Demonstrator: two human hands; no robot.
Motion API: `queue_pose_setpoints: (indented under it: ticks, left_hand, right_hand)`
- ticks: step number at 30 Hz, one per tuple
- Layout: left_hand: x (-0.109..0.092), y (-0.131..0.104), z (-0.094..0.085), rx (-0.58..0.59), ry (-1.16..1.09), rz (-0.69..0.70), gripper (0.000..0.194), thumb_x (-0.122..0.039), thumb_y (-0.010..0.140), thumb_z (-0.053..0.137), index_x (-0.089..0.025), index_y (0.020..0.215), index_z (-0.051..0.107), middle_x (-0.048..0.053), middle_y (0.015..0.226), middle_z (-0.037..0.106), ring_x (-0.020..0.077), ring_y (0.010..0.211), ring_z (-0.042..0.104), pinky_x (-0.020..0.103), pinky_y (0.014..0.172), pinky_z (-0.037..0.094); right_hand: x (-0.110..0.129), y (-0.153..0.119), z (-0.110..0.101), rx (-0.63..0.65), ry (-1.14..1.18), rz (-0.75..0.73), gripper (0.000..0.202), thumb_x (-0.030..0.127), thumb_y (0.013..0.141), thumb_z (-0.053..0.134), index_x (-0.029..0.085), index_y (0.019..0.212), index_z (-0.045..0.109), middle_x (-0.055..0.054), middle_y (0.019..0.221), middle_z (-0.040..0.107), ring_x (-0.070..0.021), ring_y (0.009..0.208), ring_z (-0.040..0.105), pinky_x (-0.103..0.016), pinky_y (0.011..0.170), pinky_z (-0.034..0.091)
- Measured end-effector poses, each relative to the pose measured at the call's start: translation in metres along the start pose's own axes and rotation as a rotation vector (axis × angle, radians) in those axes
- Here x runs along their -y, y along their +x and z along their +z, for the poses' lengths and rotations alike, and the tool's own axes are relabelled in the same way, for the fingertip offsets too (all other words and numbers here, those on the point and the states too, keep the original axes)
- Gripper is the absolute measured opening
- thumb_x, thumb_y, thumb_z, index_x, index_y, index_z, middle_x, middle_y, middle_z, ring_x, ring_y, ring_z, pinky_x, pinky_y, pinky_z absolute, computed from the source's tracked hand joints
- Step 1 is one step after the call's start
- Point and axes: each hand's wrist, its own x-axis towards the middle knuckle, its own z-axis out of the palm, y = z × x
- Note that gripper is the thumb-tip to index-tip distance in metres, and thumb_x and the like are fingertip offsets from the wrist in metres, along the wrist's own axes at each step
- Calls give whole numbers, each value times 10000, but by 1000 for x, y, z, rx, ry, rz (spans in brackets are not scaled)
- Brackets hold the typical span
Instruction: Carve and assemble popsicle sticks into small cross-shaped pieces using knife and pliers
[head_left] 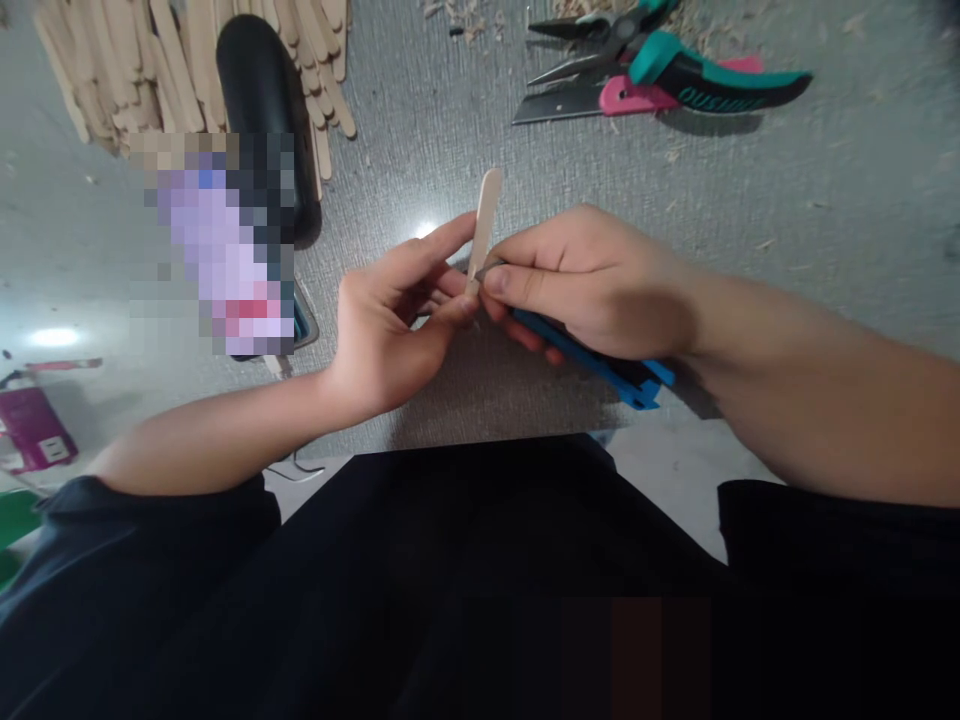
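Note:
Between the fingers of my left hand is a pale wooden craft stick, its rounded end pointing up and away from me. My right hand is closed around a blue-handled tool, which looks like a utility knife. The tool's grey tip shows at my right thumb and touches or nearly touches the lower part of the stick. My fingers hide the stick's lower end and much of the tool.
Many craft sticks lie at the back left beside a black case and a blurred purple item. Pliers rest over a pink-handled blade at the back right, near wood shavings.

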Motion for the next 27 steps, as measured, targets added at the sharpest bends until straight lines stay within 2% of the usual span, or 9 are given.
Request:
queue_pose_setpoints:
  ticks: [4,8,10,13,14,18,21,23,27]
  left_hand:
    - [-1,-3,3,-91,177,153,375,-473,1099,796,-282,1420,833,38,970,789,168,817,787,299,728,672]
    - [-4,-2,-3,-49,287,126,311,-401,1108,765,-293,1389,845,48,961,777,196,857,783,321,794,681]
    - [-5,-1,-5,-43,324,200,306,-356,1111,742,-274,1387,846,35,913,740,174,797,746,305,761,658]
    - [-9,2,-4,-68,384,383,338,-255,1103,705,-229,1413,837,20,878,713,146,732,698,282,684,607]
    - [-12,2,-3,-69,388,393,353,-230,1099,699,-232,1426,831,19,884,725,147,738,704,283,681,609]
    - [-20,-1,1,-17,227,207,464,-177,1060,744,-301,1506,775,-1,926,792,154,789,762,283,768,687]
    - [-20,-3,3,-14,55,188,612,-98,990,797,-319,1553,708,-41,921,789,125,785,787,237,761,690]
    - [-18,-4,3,-19,-6,163,612,-76,958,833,-295,1514,702,-50,906,774,113,785,789,215,739,677]
    - [-14,-2,2,-13,-48,5,531,-145,936,912,-232,1415,700,-33,895,771,117,773,776,217,702,657]
  right_hand:
    - [0,0,9,-150,-235,-29,443,336,1188,647,225,761,604,10,630,600,-138,572,514,-346,593,366]
    - [5,-1,16,-221,-429,-28,496,278,1177,647,237,692,552,8,587,546,-153,588,477,-389,628,322]
    - [5,-1,17,-205,-394,-15,519,265,1184,627,237,672,542,9,561,549,-143,553,489,-384,599,328]
    - [2,-1,13,-142,-240,11,538,280,1185,635,231,655,554,8,537,592,-118,485,538,-338,520,370]
    - [2,-1,12,-116,-175,31,536,297,1183,646,230,658,561,7,533,604,-112,461,547,-319,489,381]
    - [2,-1,6,8,46,112,522,368,1169,663,230,671,592,9,499,603,-110,388,542,-262,386,389]
    - [4,0,1,68,125,173,504,339,1122,679,226,637,598,9,470,580,-118,348,527,-248,350,389]
    - [6,1,-3,98,170,197,465,308,1077,690,225,628,604,16,458,565,-120,327,503,-248,338,388]
    - [10,-3,-10,205,244,154,414,284,1044,618,230,634,614,32,442,550,-114,311,476,-229,330,381]
